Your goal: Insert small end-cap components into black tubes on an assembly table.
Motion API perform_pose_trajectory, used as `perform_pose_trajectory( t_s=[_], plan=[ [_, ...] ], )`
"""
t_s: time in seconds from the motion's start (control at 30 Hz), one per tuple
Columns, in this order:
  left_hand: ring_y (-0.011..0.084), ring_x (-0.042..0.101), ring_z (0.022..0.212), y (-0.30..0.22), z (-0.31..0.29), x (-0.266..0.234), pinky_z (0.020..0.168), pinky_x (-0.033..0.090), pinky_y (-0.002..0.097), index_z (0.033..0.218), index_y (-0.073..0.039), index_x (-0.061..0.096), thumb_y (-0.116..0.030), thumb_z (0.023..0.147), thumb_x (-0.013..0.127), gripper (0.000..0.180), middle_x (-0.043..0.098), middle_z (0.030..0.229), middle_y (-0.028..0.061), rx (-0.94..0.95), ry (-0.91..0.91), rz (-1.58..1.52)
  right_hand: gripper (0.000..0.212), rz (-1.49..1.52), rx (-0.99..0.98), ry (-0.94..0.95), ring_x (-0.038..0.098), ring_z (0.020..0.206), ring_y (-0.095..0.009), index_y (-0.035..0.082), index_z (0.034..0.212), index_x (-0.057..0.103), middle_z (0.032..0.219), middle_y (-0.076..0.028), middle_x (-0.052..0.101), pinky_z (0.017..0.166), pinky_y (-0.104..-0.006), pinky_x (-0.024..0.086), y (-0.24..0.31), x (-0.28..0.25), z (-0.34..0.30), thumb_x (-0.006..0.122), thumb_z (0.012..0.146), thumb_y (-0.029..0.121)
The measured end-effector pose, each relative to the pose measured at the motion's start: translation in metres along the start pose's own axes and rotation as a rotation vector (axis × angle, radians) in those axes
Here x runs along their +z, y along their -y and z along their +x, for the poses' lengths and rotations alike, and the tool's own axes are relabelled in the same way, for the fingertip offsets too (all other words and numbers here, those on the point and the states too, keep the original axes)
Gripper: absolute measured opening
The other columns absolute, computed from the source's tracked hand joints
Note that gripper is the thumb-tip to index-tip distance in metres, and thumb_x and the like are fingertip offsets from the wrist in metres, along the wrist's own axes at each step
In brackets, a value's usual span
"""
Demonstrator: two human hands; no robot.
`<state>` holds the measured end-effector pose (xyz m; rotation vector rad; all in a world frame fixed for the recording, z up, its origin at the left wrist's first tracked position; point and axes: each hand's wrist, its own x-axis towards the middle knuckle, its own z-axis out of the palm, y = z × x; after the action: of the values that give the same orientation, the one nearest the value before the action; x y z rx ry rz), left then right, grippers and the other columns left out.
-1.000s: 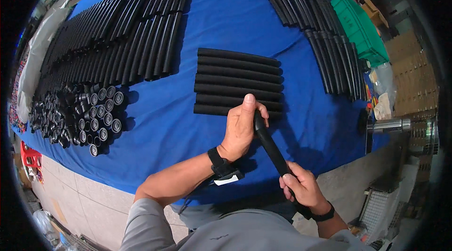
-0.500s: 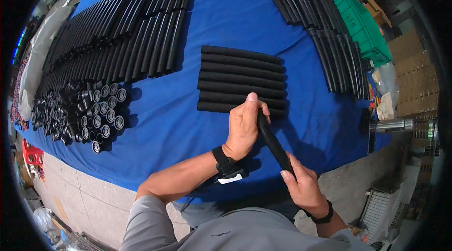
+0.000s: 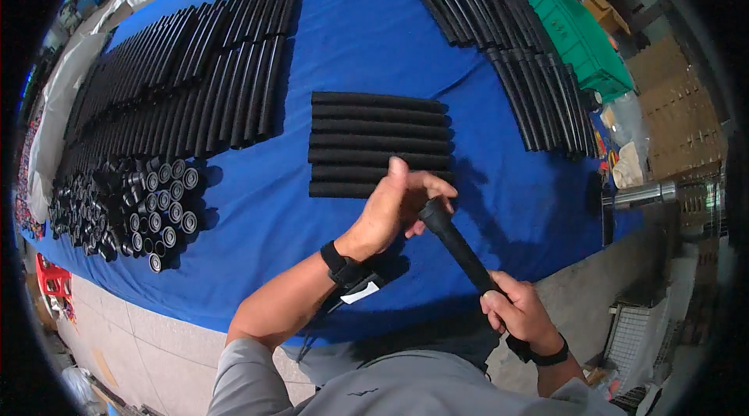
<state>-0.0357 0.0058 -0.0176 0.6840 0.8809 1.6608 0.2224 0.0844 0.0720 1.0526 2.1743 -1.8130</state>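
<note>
Black tube in the right hand, left hand at its far end

Tube: held slantwise over the near part of the blue-covered surface, between the two hands. Lower end in the right hand; upper end, which carries a wider collar, points up and to the left.

Right hand: fingers clamped on the tube, thumb lying along the near side. Dark band at the wrist.

Left hand: fingers apart and loosely curled about the collared end, thumb raised (whether any fingertip touches the collar, I cannot tell). Black strap on this wrist.

Just beyond the left hand: a row of matte black tubes, laid crosswise side by side, flat on the surface.

Left part of surface: a large stack of black tubes, ranked lengthwise. Just nearer, a heap of short black caps, several standing with round, ringed faces up.

Far right: a group of collared black tubes in two ranks, with a green crate beside them.
</note>
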Motion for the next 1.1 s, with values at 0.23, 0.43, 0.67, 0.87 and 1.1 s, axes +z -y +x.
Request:
perform_pose_trajectory(
  t_s=[0.23, 0.43, 0.67, 0.87, 1.1],
  plan=[
    [0.0035, 0.048, 0.049, 0.010, -0.009, 0.024, 0.042, 0.035, 0.0214, 0.078, -0.006, 0.058, -0.016, 0.092, 0.069, 0.021, 0.053, 0.064, -0.0018, -0.036, -0.071, 0.302, 0.037, -0.090, -0.002, 0.007, 0.053, 0.054, -0.008, -0.001, 0.130, 0.055, 0.068, -0.001, 0.057, 0.051, -0.0250, 0.043, -0.008, -0.002, 0.001, 0.057, 0.097, 0.015],
    [0.0025, 0.045, 0.049, 0.019, -0.017, 0.029, 0.043, 0.033, 0.0211, 0.077, -0.006, 0.059, -0.022, 0.093, 0.069, 0.024, 0.051, 0.058, -0.0045, -0.016, -0.180, 0.241, 0.039, -0.168, -0.090, 0.005, 0.055, 0.058, -0.014, -0.002, 0.129, 0.055, 0.067, -0.009, 0.056, 0.056, -0.0295, 0.044, -0.017, 0.003, 0.003, 0.059, 0.098, 0.021],
    [0.0032, 0.047, 0.049, 0.024, -0.019, 0.031, 0.043, 0.036, 0.0211, 0.079, -0.006, 0.060, -0.022, 0.093, 0.068, 0.023, 0.052, 0.058, -0.0040, -0.115, -0.165, 0.129, 0.038, -0.114, -0.062, 0.015, 0.055, 0.058, -0.012, -0.001, 0.129, 0.056, 0.068, -0.006, 0.057, 0.055, -0.0284, 0.043, -0.021, 0.000, -0.002, 0.060, 0.097, 0.019],
    [0.0051, 0.053, 0.056, 0.026, -0.011, 0.028, 0.048, 0.043, 0.0200, 0.085, -0.005, 0.061, -0.015, 0.091, 0.070, 0.015, 0.057, 0.072, -0.0003, -0.145, 0.052, 0.211, 0.036, 0.068, 0.111, 0.219, 0.055, 0.058, -0.009, 0.000, 0.124, 0.055, 0.074, -0.003, 0.059, 0.052, -0.0257, 0.042, -0.032, -0.023, -0.001, 0.064, 0.094, 0.018],
    [0.0040, 0.052, 0.057, 0.021, -0.008, 0.027, 0.048, 0.041, 0.0209, 0.085, -0.004, 0.062, -0.015, 0.089, 0.073, 0.016, 0.058, 0.074, -0.0006, -0.150, 0.037, 0.346, 0.044, -0.046, 0.135, 0.153, 0.062, 0.067, -0.017, 0.000, 0.125, 0.051, 0.089, -0.008, 0.064, 0.057, -0.0303, 0.048, -0.032, -0.012, -0.001, 0.069, 0.091, 0.021]
  ],
)
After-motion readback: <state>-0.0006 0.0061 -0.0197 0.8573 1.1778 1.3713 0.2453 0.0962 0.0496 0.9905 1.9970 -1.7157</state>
